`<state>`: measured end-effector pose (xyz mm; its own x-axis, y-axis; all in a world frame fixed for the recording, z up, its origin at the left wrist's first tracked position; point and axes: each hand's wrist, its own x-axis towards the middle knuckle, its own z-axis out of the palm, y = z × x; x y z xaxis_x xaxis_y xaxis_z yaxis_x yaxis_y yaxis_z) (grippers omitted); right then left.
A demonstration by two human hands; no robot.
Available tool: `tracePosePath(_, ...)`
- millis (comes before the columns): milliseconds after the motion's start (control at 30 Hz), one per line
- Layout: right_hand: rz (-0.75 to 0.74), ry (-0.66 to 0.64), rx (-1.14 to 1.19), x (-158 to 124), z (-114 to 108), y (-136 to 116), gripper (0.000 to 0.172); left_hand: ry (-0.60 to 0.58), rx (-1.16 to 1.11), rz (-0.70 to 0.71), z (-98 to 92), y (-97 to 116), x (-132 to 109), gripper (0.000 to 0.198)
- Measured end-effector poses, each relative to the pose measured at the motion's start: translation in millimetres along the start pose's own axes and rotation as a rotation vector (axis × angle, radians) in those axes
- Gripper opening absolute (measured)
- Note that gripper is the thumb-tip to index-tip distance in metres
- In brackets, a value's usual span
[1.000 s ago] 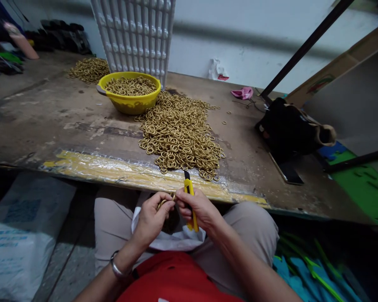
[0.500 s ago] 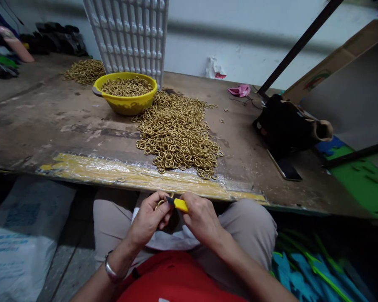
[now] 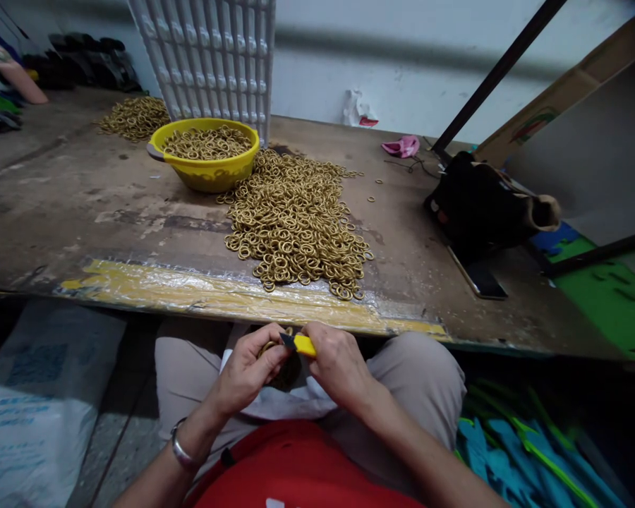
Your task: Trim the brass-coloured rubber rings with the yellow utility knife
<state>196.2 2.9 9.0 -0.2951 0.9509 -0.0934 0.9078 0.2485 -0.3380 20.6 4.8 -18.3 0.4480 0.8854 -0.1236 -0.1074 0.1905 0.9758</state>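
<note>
My right hand (image 3: 339,360) is closed around a yellow utility knife (image 3: 303,345), its dark blade pointing left. Just left of it, my left hand (image 3: 251,367) pinches a brass-coloured ring (image 3: 267,347), and the blade tip is close by its thumb. Both hands are over my lap, in front of the table edge. More rings seem to lie in the shadow below my fingers, partly hidden. Beyond the edge spreads a large heap of brass-coloured rings (image 3: 301,219). A yellow basin (image 3: 212,173) full of similar rings stands behind it to the left.
A smaller ring pile (image 3: 135,118) and a ribbed grey panel (image 3: 212,63) stand at the back. To the right are a phone (image 3: 484,282), a black bag-like item (image 3: 481,204) and a pink cloth (image 3: 402,146). Yellow tape (image 3: 216,293) covers the table's front edge. A white sack (image 3: 42,409) lies lower left.
The camera view has shifted slightly. My two hands keep nearly the same pose, with the knife still beside the left fingers.
</note>
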Motion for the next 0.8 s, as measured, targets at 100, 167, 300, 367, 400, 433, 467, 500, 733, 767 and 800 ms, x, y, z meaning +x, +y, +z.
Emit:
tracePosePath(100,0.037,-0.040,-0.073,6,0,9,0.020,-0.020,0.072,0.100,-1.1,14,-7,0.019)
tracePosePath(167,0.133,-0.055,-0.162,10,-1,19,0.021,-0.062,0.117,0.184,-1.5,27,-15,0.021)
tracePosePath(300,0.218,0.037,-0.226,17,-7,40,0.015,-0.122,0.018,0.167,-3.3,33,-24,0.025)
tracePosePath(367,0.205,0.119,-0.221,21,-12,46,0.010,-0.083,-0.147,0.042,-4.1,21,-21,0.032)
tracePosePath(400,0.212,0.144,-0.230,24,-14,48,0.008,-0.050,-0.227,-0.025,-4.3,14,-19,0.035)
tracePosePath(433,0.234,0.161,-0.249,27,-15,52,0.007,-0.014,-0.297,-0.087,-4.3,6,-17,0.036)
tracePosePath(467,0.265,0.171,-0.275,30,-16,55,0.006,0.019,-0.361,-0.138,-4.2,0,-14,0.035)
tracePosePath(500,0.298,0.172,-0.304,34,-15,59,0.006,0.043,-0.423,-0.180,-4.2,-4,-13,0.030)
tracePosePath(733,0.352,0.196,-0.311,41,-9,76,0.009,0.052,-0.674,-0.290,-3.1,-6,-5,0.032)
tracePosePath(767,0.333,0.259,-0.264,41,-10,75,0.010,0.060,-0.663,-0.293,-1.8,-6,-3,0.031)
tracePosePath(800,0.310,0.334,-0.195,41,-12,73,0.010,0.067,-0.639,-0.292,0.0,-6,-1,0.030)
